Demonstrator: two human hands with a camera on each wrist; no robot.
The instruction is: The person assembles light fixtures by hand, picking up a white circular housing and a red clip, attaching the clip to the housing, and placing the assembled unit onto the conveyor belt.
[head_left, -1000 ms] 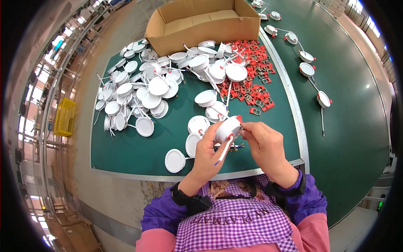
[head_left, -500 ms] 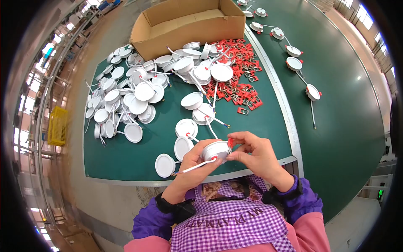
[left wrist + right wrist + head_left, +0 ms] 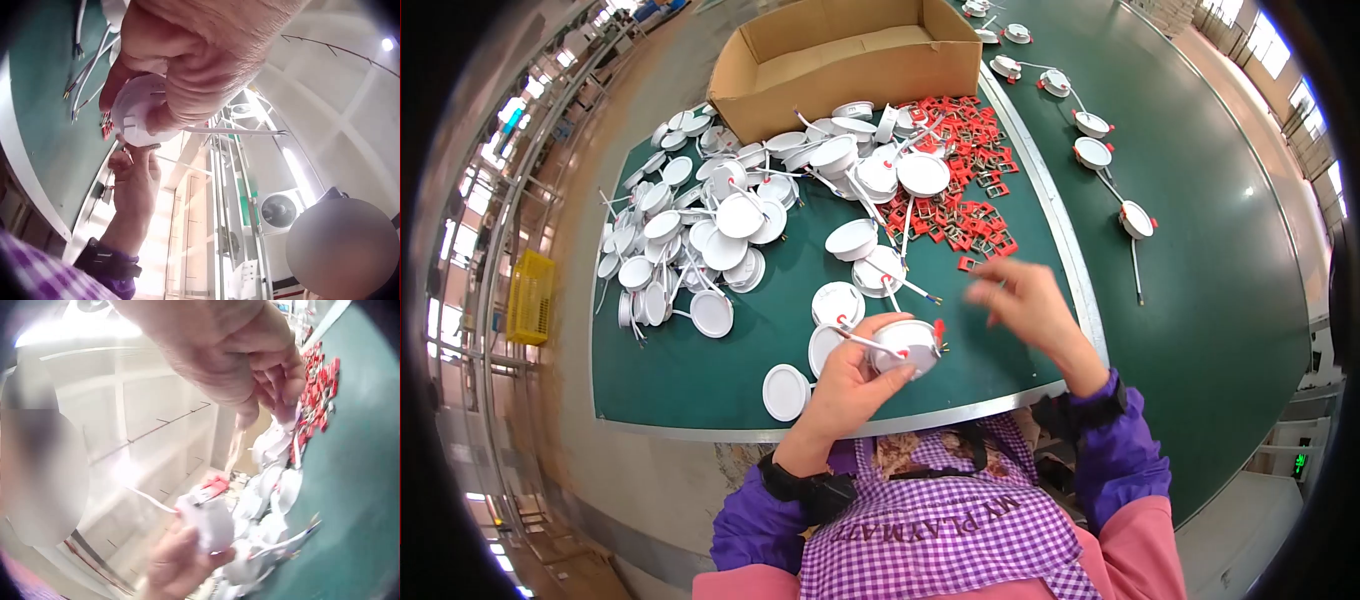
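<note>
My left hand grips a round white downlight in front of the apron, its white cable lying across the thumb side. A red clip sits on the light's right side; in the right wrist view the same red clip stands on its rim. Apart from the light, my right hand hovers over the green table near the front edge of a pile of red clips. Its fingers are loosely bent and slightly blurred, with nothing visible between them.
A heap of white downlights with cables covers the table's left side. Several more lie near the left hand, including one downlight. A cardboard box stands behind. Beyond the metal edge strip, a row of clipped downlights lies on a green surface.
The right hand first worked at the red clip on the light's side, then let go and moved up and right toward the clip pile. The left hand kept hold of the downlight and lowered it.
</note>
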